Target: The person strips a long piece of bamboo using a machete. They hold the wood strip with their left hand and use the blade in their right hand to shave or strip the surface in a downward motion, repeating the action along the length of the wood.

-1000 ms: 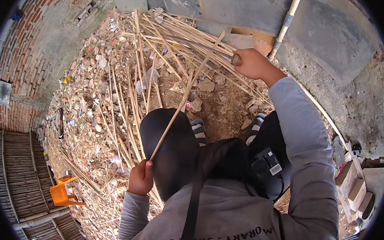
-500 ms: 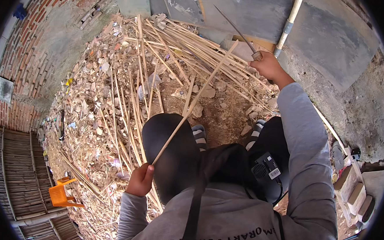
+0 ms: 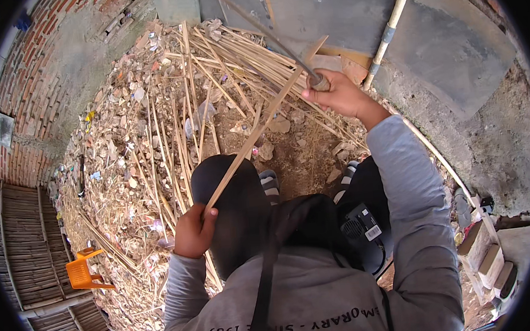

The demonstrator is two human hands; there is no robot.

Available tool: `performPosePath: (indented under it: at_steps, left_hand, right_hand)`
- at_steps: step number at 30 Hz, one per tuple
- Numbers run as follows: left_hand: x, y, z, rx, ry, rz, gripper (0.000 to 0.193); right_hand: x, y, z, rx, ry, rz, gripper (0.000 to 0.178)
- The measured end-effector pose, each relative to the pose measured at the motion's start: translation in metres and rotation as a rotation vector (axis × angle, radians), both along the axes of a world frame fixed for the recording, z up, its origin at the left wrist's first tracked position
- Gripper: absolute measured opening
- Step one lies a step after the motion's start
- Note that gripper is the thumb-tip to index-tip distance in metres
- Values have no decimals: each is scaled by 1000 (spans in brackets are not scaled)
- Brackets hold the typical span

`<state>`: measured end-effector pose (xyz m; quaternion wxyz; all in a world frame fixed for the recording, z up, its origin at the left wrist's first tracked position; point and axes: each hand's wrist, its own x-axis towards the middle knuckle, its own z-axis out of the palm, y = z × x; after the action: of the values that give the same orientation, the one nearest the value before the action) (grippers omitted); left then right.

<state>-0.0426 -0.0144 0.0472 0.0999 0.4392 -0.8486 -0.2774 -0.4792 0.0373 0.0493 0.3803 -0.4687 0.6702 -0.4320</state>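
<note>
My left hand (image 3: 194,231) is closed around the lower end of a long, pale bamboo strip (image 3: 246,152). From there the strip slants up and to the right, above my bent left knee. A long-bladed knife (image 3: 278,41) with a short, round handle is gripped in my right hand (image 3: 346,100). Its narrow dark blade points up and to the left. Near the strip's far end, the knife's handle end crosses it; I cannot tell whether the two touch. The strip's tip shows just beyond the blade.
Bamboo strips (image 3: 252,51) lie piled ahead, with others scattered over the rubble (image 3: 118,138) to the left. An orange plastic chair (image 3: 84,270) stands at far left. A pale pole (image 3: 393,27) leans at right, near wooden blocks (image 3: 489,258).
My right hand has moved left and slightly nearer with the knife, bringing it across the strip's far end. My left hand has shifted slightly up, still gripping the strip.
</note>
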Motion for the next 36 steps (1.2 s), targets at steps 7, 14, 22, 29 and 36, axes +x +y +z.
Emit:
performPosePath:
  at_steps: [7, 14, 22, 29, 36]
  left_hand:
    - [-22, -5, 8, -64, 20, -109, 34]
    - [4, -9, 5, -6, -29, -135, 32]
    - [54, -1, -7, -9, -109, -43, 31]
    - [96, 19, -35, -67, -278, 154, 41]
    - [65, 16, -26, 23, 2, 72, 37]
  right_hand:
    - [9, 6, -12, -97, 332, 204, 66]
    - [18, 1, 0, -26, -269, 151, 35]
    - [23, -2, 1, -148, -393, -31, 30]
    - [3, -9, -7, -276, -405, -180, 25]
    - [25, -4, 9, -200, 448, -453, 35]
